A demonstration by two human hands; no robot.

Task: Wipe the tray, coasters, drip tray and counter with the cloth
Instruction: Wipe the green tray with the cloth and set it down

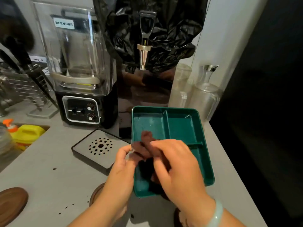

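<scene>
A green divided tray [178, 126] lies on the grey counter [54, 177] below a dispenser tap. Above its near left part, both hands hold a dark brown cloth [144, 146]. My left hand [121, 167] pinches the cloth's left end at the tray's left rim. My right hand [177, 164] grips the cloth from the right, over the tray. A grey drip tray [98, 149] with round holes sits left of the green tray. A wooden coaster [11, 203] lies at the near left; another coaster [96, 192] peeks out under my left wrist. Dark crumbs dot the counter.
A blender [80, 71] stands at the back left, beside a dispenser wrapped in black plastic [147, 35]. Glass jars [203, 94] stand at the back right. A yellow bottle [26, 133] sits in a recess on the left. A wire rack [21, 86] is at the far left.
</scene>
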